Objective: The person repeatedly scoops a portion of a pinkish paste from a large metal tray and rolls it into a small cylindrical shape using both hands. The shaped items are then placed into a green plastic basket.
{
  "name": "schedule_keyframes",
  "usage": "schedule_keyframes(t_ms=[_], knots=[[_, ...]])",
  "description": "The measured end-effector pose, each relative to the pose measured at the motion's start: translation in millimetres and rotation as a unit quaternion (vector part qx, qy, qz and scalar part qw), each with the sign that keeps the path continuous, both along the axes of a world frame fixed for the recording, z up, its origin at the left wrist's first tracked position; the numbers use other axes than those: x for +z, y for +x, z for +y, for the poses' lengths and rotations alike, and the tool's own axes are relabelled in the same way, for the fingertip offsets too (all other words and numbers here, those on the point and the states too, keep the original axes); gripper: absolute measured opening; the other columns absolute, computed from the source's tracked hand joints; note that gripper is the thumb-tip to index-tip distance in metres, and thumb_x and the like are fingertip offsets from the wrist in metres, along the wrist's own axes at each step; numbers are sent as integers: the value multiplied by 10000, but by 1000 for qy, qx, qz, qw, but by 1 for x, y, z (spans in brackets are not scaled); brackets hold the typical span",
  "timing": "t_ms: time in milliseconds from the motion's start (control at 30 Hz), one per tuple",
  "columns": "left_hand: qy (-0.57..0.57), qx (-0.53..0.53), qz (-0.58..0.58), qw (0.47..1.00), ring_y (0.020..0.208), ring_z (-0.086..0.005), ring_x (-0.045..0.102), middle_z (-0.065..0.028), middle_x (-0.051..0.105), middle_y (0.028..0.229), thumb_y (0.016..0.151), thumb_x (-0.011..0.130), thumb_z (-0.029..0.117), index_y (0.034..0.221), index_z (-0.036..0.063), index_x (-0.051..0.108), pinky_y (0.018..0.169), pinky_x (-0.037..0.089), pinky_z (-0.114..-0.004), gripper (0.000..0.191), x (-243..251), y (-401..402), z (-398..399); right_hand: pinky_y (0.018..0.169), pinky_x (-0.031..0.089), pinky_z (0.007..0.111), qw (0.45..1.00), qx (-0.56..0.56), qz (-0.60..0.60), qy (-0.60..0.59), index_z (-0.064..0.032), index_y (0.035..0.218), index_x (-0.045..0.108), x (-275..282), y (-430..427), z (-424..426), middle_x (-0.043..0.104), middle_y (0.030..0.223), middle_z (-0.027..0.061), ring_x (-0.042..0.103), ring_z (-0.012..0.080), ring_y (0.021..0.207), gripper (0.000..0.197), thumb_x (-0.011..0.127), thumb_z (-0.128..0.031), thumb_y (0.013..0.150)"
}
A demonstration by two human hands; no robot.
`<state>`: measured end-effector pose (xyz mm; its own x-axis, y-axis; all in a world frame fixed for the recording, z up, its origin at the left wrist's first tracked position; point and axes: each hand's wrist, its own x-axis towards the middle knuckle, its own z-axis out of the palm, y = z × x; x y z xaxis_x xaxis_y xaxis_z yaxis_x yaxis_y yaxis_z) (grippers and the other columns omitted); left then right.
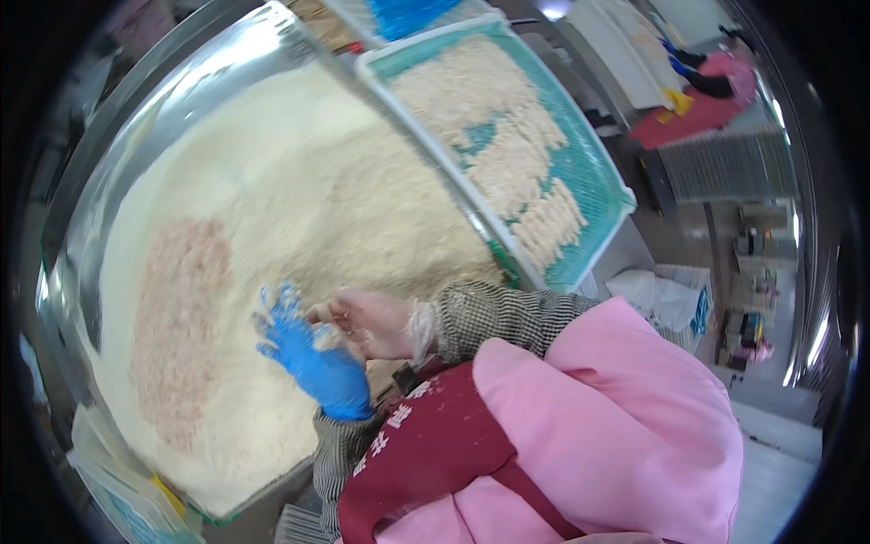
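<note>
My left hand (309, 367), in a blue glove dusted with pale powder, has its fingers spread above a wide bed of powdery coating (272, 183). Close beside it is my right hand (377, 323) in a clear glove, its fingers bent towards the blue one. A pale, powdery lump (329, 336) shows between the two hands; which hand bears it, if either, is unclear. Raw pinkish meat pieces (180, 326) lie in a long patch on the powder, to the left of my hands. A large metal tray (224, 64) holds the powder and meat.
Against the metal tray stands a white-rimmed green mesh tray (598, 194) with rows of coated strips (510, 163). Stacked trays (126, 489) are at lower left. A blue plastic sheet (411, 17) lies beyond. Farther off, a person (727, 78) in pink works at a white table (625, 51).
</note>
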<state>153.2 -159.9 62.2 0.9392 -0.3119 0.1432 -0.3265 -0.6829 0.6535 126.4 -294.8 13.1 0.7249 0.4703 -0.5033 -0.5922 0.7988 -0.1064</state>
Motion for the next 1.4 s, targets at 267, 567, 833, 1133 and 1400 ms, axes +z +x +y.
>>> schedule_keyframes(t_ms=[267, 567, 833, 1133, 1400], knots=[[-91, -21, 127, 988, 1553, -369, 264, -192, 473, 1573, 1118, 389, 303, 1485, 4, 505, 1255, 204, -469, 487, -23, -35, 10, 899, 535, 348, 848, -185, -52, -494, -73, 1333, 606, 92, -98, -294, 679, 1190, 70, 636, 171, 1094, 506, 410, -471, 1089], [-143, 14, 198, 970, 1378, -289, 529, -165, 606, 1433, 1035, 574, 162, 1418, 2, 576, 1154, 391, -393, 415, -30, -65, 13, 1092, 418, 326, 410, 157, -105, -892, -136, 1574, 445, 9, -204, -429, 568, 1469, 92, 550, 218, 1257, 587, 329, -488, 1120], [23, 105, 58, 992, 1193, -360, 640, -166, 658, 1341, 843, 769, 71, 1333, 50, 658, 1045, 495, -418, 503, -55, -11, 122, 1202, 327, 374, 633, -11, -114, -766, -7, 1533, 465, 65, -114, -255, 518, 1539, 135, 458, 233, 1436, 576, 418, -401, 1115], [285, 167, -89, 940, 1085, -341, 664, -143, 671, 1295, 807, 770, -9, 1224, 117, 736, 928, 554, -394, 437, -79, 82, 229, 1059, 445, 321, 718, 81, -180, -667, -13, 1387, 620, 77, -27, -94, 658, 1375, 83, 583, 155, 1244, 384, 481, -232, 1103], [26, 53, -16, 998, 1192, -288, 666, -106, 696, 1312, 946, 636, 33, 1228, 129, 723, 1018, 529, -351, 311, -80, 8, 195, 1080, 453, 326, 791, 180, -245, -531, -6, 1342, 638, 40, 27, 17, 678, 1311, 89, 607, 181, 1236, 346, 490, -191, 1089]])
